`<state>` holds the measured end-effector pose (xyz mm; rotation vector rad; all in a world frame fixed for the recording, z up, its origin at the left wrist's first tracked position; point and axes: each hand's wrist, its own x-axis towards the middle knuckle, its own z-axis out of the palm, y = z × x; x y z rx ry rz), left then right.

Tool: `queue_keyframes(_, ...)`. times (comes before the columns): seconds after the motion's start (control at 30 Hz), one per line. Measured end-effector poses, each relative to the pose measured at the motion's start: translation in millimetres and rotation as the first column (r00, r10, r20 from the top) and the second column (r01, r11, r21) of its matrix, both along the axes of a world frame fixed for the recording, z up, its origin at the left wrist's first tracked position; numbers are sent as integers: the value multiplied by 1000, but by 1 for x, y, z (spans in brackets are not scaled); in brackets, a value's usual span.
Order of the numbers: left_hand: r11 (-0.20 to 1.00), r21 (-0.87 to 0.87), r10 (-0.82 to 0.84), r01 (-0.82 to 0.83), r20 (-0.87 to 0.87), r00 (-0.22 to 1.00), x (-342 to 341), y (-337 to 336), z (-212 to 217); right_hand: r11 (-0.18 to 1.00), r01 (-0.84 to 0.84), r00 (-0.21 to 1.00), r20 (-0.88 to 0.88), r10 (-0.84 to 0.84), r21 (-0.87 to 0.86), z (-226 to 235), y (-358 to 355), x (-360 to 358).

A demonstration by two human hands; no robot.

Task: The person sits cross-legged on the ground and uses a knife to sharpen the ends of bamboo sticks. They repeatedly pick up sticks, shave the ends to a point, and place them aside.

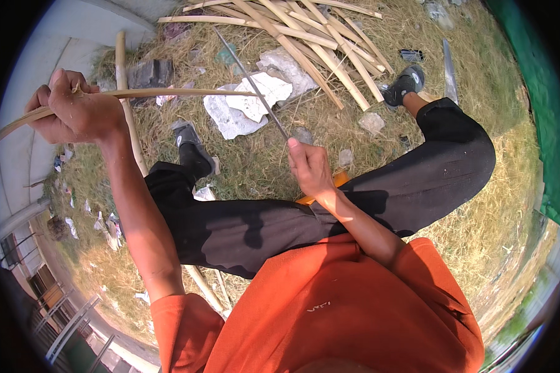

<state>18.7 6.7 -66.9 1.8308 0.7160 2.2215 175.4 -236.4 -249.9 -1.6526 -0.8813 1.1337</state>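
Note:
My left hand, raised at the left, is closed around a long pale bamboo strip. One end of the strip sticks out past the hand to the left; the other reaches right, toward the middle. In front of my lap, my right hand grips a long, thin, dark blade, pointing up and left. Its handle is hidden in my fingers. The blade crosses the strip near its right end; whether they touch, I cannot tell. Below that crossing lie white stone slabs on the grass.
Many pale split strips lie piled ahead. A pole stands out at the left near a white wall. A flat metal blade lies beyond my right foot. Green sheeting borders the right.

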Motion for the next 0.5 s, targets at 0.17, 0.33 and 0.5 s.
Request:
queue_keyframes(0.17, 999, -45, -19, 18, -15, 1000, -3, 4, 4, 944, -68, 986, 125, 113, -322, -31, 12, 16)
queue_keyframes(0.33, 999, -34, -22, 23, 15, 1000, -7, -4, 0, 984, 74, 995, -82, -61, 160, 3, 2, -1)
queue_keyframes(0.5, 995, -83, -60, 61, 17, 998, -9, -7, -2, 894, -38, 983, 142, 113, -447, -59, -19, 11)
